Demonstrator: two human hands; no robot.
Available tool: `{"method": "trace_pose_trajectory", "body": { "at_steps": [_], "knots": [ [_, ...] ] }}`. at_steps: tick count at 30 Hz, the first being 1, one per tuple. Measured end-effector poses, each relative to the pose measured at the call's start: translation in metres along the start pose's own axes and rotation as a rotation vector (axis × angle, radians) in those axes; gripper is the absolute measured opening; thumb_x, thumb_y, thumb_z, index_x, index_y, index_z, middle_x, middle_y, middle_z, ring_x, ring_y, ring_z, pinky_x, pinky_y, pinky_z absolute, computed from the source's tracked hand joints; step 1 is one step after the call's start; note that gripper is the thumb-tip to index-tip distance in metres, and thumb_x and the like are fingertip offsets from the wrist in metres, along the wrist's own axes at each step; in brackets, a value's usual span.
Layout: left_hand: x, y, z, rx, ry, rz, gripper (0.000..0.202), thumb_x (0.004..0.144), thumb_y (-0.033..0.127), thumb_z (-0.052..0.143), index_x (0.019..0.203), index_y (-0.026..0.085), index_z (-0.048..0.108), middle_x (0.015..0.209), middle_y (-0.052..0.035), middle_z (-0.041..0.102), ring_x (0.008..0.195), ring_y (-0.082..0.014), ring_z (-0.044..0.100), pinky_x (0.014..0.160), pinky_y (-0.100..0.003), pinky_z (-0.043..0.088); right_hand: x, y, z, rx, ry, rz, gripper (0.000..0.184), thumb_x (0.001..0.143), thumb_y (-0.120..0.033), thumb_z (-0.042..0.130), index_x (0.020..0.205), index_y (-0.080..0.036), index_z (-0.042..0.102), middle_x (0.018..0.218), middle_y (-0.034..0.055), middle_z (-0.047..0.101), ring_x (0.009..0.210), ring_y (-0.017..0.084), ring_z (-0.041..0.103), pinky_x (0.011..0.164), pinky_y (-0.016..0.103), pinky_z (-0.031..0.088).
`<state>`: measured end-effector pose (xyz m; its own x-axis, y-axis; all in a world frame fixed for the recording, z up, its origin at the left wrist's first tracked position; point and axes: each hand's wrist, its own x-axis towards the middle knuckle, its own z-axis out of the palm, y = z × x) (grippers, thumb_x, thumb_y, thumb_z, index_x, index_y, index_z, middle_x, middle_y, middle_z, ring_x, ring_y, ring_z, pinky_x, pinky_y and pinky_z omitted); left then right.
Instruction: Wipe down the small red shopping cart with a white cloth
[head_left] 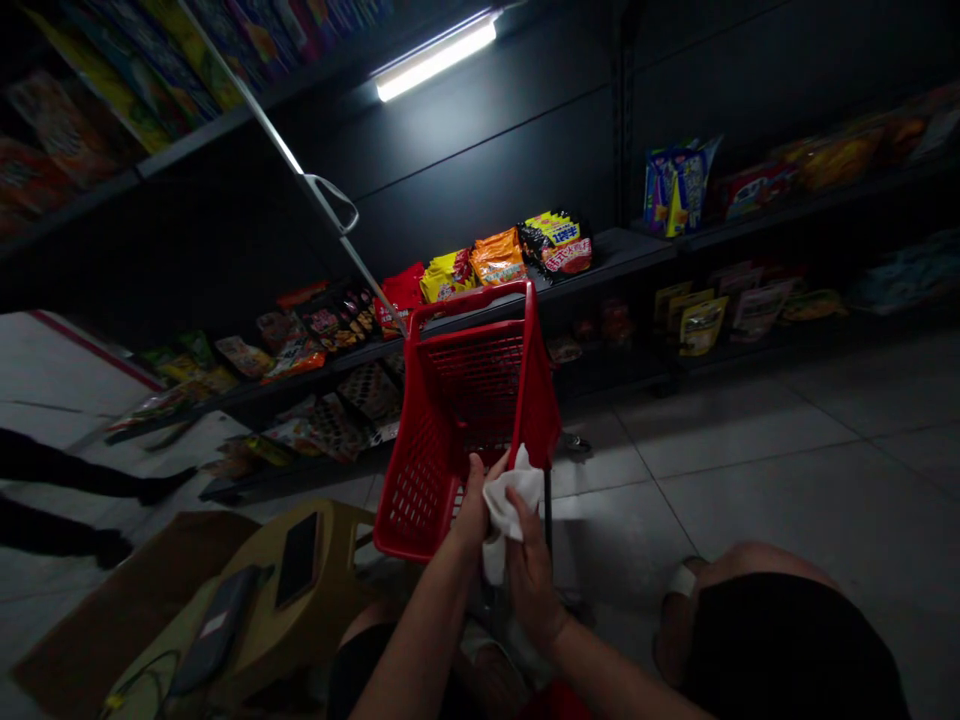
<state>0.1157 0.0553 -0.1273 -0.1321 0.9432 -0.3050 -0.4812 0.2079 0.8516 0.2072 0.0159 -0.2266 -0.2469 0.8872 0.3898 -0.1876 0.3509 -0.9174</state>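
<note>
A red plastic shopping basket [450,430] stands upright on the tiled floor in front of me. My left hand [472,505] and my right hand [531,570] are together at its near rim, and both are closed on a crumpled white cloth [510,505]. The cloth rests against the basket's near right corner, beside a dark upright bar. My knees show at the bottom of the view.
Dark shelves hold snack packets [499,258] behind the basket, under a lit tube light [436,60]. A yellowish stool [315,590] with a phone [298,560] on it stands at lower left, on brown cardboard [97,620]. Another person's dark legs [60,500] are at far left.
</note>
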Motion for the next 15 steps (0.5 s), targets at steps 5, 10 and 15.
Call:
{"method": "trace_pose_trajectory", "body": {
  "at_steps": [5,10,15],
  "knots": [
    [-0.009,-0.001,0.000,0.089,0.039,0.012,0.080,0.091,0.075,0.027,0.145,0.021,0.050,0.146,-0.0087,0.055,0.140,-0.0267,0.044,0.122,-0.045,0.025,0.130,0.002,-0.006,0.081,0.137,0.087,0.055,0.099,-0.049,0.041,0.144,-0.018,0.044,0.149,0.0119,0.049,0.138,0.022,0.044,0.117,0.042,0.031],
    [-0.013,0.000,0.004,0.156,0.053,0.008,0.080,0.091,0.075,0.023,0.150,0.025,0.043,0.154,-0.0038,0.045,0.147,-0.0256,0.032,0.124,-0.045,0.018,0.140,0.008,-0.009,0.133,0.241,0.166,0.055,0.095,-0.050,0.047,0.138,-0.016,0.044,0.134,0.0146,0.058,0.120,0.024,0.056,0.106,0.041,0.041],
    [-0.011,-0.006,0.003,0.158,0.038,0.085,0.076,0.092,0.073,0.029,0.148,0.024,0.047,0.149,-0.0043,0.052,0.144,-0.0257,0.038,0.122,-0.041,0.027,0.032,0.012,-0.010,0.084,0.143,0.127,0.034,0.096,-0.041,0.047,0.124,-0.023,0.054,0.122,0.0082,0.060,0.113,0.023,0.058,0.101,0.040,0.044]
  ]
}}
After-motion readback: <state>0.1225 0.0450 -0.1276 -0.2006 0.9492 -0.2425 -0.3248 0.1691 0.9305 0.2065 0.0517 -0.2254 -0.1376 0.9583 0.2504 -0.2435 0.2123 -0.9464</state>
